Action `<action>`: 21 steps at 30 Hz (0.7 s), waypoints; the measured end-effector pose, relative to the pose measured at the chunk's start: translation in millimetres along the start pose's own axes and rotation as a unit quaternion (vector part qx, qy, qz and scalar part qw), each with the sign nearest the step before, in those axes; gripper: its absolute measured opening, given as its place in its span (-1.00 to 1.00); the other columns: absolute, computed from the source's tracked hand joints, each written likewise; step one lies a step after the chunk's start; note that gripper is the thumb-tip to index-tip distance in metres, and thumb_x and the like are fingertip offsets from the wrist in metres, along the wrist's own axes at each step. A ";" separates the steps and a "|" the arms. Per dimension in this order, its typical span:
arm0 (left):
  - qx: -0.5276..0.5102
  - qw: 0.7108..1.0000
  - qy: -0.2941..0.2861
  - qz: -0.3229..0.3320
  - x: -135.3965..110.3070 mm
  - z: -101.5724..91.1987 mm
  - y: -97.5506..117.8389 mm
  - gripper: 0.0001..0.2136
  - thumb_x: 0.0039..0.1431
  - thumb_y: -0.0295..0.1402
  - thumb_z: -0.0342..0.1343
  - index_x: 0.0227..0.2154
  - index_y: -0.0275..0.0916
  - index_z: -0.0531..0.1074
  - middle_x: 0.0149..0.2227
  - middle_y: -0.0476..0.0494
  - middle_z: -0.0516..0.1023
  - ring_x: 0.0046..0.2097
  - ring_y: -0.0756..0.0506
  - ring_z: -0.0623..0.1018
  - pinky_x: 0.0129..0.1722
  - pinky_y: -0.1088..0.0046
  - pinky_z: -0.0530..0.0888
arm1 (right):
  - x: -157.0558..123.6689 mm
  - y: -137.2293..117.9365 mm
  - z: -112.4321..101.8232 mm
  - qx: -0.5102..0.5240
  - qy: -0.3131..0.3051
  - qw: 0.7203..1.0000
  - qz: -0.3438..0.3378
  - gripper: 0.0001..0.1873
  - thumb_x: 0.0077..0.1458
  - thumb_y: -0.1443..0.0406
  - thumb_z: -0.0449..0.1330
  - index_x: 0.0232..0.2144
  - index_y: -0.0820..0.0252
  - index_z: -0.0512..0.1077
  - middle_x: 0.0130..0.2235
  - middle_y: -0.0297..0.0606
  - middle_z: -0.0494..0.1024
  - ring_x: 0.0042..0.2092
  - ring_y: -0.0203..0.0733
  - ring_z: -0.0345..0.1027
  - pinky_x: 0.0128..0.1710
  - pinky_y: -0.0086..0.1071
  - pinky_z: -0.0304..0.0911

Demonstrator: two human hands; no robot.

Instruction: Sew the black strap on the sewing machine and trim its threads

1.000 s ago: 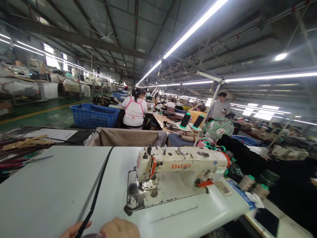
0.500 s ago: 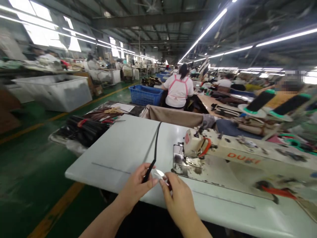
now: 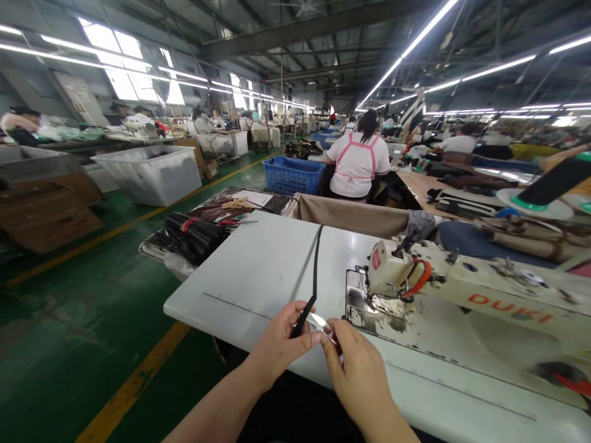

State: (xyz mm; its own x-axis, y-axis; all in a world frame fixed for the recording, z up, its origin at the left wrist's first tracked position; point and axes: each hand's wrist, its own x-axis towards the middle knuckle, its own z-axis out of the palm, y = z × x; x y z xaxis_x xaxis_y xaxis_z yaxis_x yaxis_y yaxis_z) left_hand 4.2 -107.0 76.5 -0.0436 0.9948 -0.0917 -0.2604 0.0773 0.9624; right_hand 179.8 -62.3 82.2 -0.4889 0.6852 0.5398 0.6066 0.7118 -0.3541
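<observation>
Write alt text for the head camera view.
The left hand grips a black strap and the right hand holds a small shiny blade at a white sewing table beside a DUKI sewing machine. A co-worker sits beyond in a factory hall.

White sewing table (image 3: 240, 277): black strap (image 3: 316, 264), DUKI machine (image 3: 462, 295).

sewing machine (image 3: 443, 301) on table (image 3: 240, 271) right; strap bundles (image 3: 191, 237) behind table, left; crate (image 3: 293, 175) beyond, left of seated worker (image 3: 355, 166)

I was looking down a long factory sewing floor, with a DUKI sewing machine (image 3: 462, 289), a blue plastic crate (image 3: 294, 175), and workers (image 3: 356, 163) seated in rows.
</observation>
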 end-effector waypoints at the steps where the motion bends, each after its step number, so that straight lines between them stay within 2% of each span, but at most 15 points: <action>1: 0.001 1.000 0.003 0.000 -0.1 -0.1 0.6 -0.42 0.09 -0.09 0.46 0.05 -0.26 0.38 -0.25 -0.04 0.43 -0.22 -0.03 0.37 -0.15 0.40 0.33 | 0.0 0.1 -0.1 -0.003 0.003 1.000 0.000 -0.66 0.48 0.12 -0.06 -0.20 0.13 0.42 -0.39 -0.30 0.61 -0.42 -0.14 0.53 -0.42 -0.32 0.29; 5: 0.018 1.000 0.011 0.006 1.0 -2.1 1.1 -0.43 0.12 -0.09 0.43 0.07 -0.26 0.38 -0.29 0.01 0.38 -0.24 -0.02 0.34 -0.17 0.41 0.32 | -1.7 1.7 -0.7 -0.007 0.012 1.000 0.008 -0.67 0.47 0.12 -0.04 -0.23 0.12 0.42 -0.42 -0.34 0.59 -0.44 -0.15 0.51 -0.44 -0.32 0.27; 10: 0.065 0.997 -0.009 0.043 3.4 -2.9 -5.5 -0.47 0.17 -0.13 0.40 0.08 -0.25 0.37 -0.19 -0.06 0.47 -0.22 -0.02 0.36 -0.14 0.39 0.33 | -1.2 1.9 1.9 -0.001 0.009 1.000 -0.026 -0.65 0.49 0.15 -0.07 -0.20 0.15 0.45 -0.38 -0.31 0.61 -0.41 -0.15 0.53 -0.42 -0.32 0.29; 13: 0.090 0.994 -0.016 0.056 3.2 -2.3 -7.3 -0.50 0.19 -0.13 0.37 0.08 -0.25 0.37 -0.23 -0.04 0.46 -0.24 -0.03 0.37 -0.17 0.39 0.34 | 0.3 4.5 5.7 -0.014 0.027 0.999 -0.028 -0.61 0.50 0.19 -0.11 -0.23 0.15 0.47 -0.39 -0.30 0.62 -0.41 -0.15 0.55 -0.42 -0.32 0.30; 17: 0.154 0.987 0.005 0.036 1.4 -4.4 -6.5 -0.51 0.19 -0.15 0.34 0.10 -0.22 0.38 -0.27 -0.02 0.44 -0.28 -0.04 0.41 -0.22 0.39 0.36 | -1.0 13.2 8.0 -0.026 0.064 0.997 0.032 -0.58 0.50 0.11 -0.09 -0.22 0.17 0.48 -0.35 -0.23 0.67 -0.39 -0.12 0.59 -0.40 -0.32 0.35; 21: 0.252 0.961 0.096 0.064 2.3 -12.6 -15.1 -0.60 0.27 -0.20 0.14 0.12 -0.20 0.44 -0.06 -0.19 0.46 -0.20 -0.11 0.50 -0.18 0.33 0.45 | -7.2 18.9 7.3 0.002 -0.006 0.994 0.106 -0.57 0.45 -0.01 -0.05 -0.20 0.11 0.46 -0.37 -0.28 0.66 -0.40 -0.07 0.58 -0.45 -0.31 0.33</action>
State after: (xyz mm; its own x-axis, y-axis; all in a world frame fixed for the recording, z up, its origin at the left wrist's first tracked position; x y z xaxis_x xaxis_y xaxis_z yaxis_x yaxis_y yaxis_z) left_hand -4.0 -106.8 58.5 -0.2332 0.9718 0.0359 0.2571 0.0260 0.9660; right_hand 190.2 -52.7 66.1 -0.3576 0.8213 0.4445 0.6947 0.5521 -0.4611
